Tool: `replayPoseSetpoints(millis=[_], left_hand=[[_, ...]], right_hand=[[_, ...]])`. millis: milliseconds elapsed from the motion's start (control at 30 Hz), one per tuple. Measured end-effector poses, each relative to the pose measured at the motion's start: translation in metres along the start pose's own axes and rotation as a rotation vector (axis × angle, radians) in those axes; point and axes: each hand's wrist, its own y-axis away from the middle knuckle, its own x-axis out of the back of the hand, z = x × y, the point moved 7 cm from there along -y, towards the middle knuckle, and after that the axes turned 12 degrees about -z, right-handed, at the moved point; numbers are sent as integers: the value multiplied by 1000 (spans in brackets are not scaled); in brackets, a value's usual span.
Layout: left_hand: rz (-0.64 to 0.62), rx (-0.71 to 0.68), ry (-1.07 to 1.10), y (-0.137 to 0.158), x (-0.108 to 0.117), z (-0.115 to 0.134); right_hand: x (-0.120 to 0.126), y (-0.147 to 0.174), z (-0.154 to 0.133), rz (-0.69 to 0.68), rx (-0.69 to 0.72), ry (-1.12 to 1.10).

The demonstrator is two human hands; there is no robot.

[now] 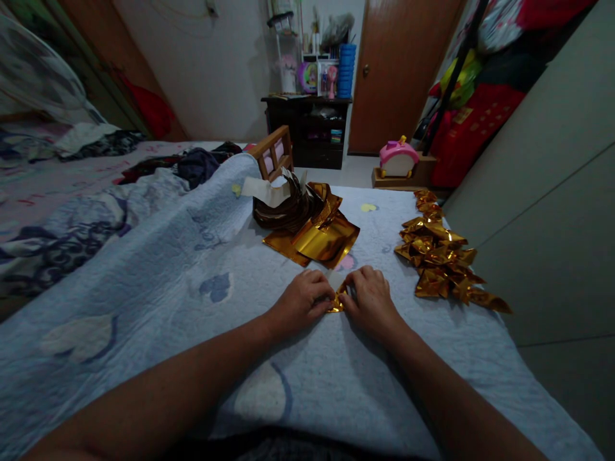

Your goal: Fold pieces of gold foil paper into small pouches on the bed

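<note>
A small piece of gold foil paper (336, 306) lies on the blue bed cover (269, 346), partly hidden by my fingers. My left hand (307, 294) is closed on its left side, fingertips pressed together. On its right side, my right hand (371, 296) pinches it between thumb and fingers. Just beyond my hands is a pile of gold foil sheets (331, 237), some curled and overlapping, with a dark bundled stack (276, 214) behind them. Folded gold foil pieces (432, 250) sit in a heap to the right.
Rumpled clothes and bedding (163, 179) cover the left side. A wooden rail (273, 152) stands at the bed's far edge. Beyond it are a dark shelf (307, 121), a pink toy (398, 157) and a wooden door (389, 77). A pale cabinet (542, 211) borders the right.
</note>
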Motion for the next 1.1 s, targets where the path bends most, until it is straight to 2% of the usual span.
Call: replayPoseSetpoints(millis=[167,300,600,800,967,1100], left_hand=[[105,-36,-14,1,6,-4],[93,-60,-7,0,4,-6],[72,-147,-53,-2,0,-6],[68,-123,-118,0,5,1],[29,-55,26,2,6,2],[58,-28,174,2,8,1]], right_hand=[[2,-1,1,-8,-69,14],[1,-3,3,-19,-65,-24],[-2,-4,2,-19,31,-191],[3,-2,-7,-34,215,-364],[2,0,-12,-96,257,-571],[2,-1,-15,-110,271,-612]])
